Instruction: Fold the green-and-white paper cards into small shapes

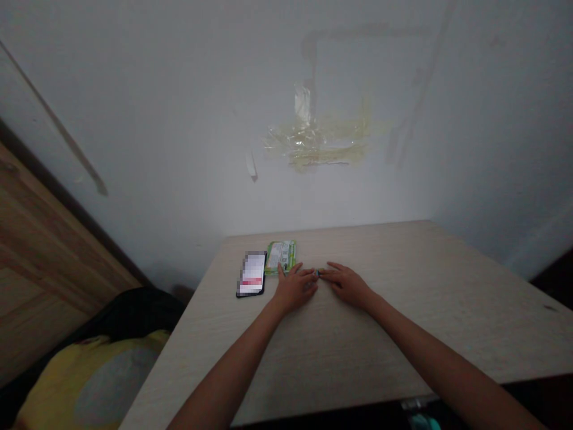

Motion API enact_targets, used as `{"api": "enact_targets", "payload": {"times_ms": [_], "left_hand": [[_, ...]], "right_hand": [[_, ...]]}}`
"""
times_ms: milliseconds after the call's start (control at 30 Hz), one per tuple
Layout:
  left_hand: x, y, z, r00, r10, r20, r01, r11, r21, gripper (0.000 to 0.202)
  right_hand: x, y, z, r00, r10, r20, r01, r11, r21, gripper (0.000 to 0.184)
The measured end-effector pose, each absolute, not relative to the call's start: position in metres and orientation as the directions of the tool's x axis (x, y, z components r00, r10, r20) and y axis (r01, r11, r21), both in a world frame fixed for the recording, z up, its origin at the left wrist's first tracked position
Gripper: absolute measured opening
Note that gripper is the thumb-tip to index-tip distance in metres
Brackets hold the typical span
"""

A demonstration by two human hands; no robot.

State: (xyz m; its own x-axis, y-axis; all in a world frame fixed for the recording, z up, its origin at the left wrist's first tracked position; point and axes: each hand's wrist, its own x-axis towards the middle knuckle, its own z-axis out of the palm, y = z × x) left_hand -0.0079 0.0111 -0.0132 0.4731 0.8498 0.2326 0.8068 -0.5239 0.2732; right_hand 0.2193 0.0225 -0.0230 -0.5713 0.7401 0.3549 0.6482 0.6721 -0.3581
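And here both hands meet out over the table (358,364), fingertips closing in on one small, bluish piece (317,273)! It sits right between them, just beyond the packet's near right corner, too tiny and dim to make out. The left hand (294,291) lies palm down, fingers spread and slightly bent, one outer finger reaching up at the near edge of the green packet (282,255). The right hand (350,285) comes in from the other side, fingers stretched toward the piece. Is either one pinching it? Impossible to tell from up here; the tips are at it or very near it. As for progress, the handling looks to be in mid-course: with both hands gathered at the piece, nothing reads as finished, and how much is left doesn't show. The packet lies flat, writing side up, and whether it has been opened cannot be seen. Just left of it rests the phone (253,272), screen up and lit, with neither hand on it.
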Motion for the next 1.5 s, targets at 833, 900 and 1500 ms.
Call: {"api": "enact_targets", "payload": {"times_ms": [833, 900, 1500], "left_hand": [[0.000, 0.005, -0.011, 0.446, 0.855, 0.264, 0.826, -0.507, 0.246, 0.029], [0.000, 0.004, -0.010, 0.438, 0.860, 0.262, 0.831, -0.499, 0.247, 0.029], [-0.002, 0.008, -0.011, 0.427, 0.870, 0.247, 0.837, -0.484, 0.257, 0.029]], "right_hand": [[0.224, 0.029, -0.032, -0.454, 0.765, 0.456, 0.664, 0.632, -0.399, 0.050], [0.226, 0.029, -0.032, -0.408, 0.767, 0.495, 0.643, 0.626, -0.441, 0.043], [0.218, 0.026, -0.033, -0.463, 0.750, 0.472, 0.734, 0.623, -0.270, 0.026]]}}
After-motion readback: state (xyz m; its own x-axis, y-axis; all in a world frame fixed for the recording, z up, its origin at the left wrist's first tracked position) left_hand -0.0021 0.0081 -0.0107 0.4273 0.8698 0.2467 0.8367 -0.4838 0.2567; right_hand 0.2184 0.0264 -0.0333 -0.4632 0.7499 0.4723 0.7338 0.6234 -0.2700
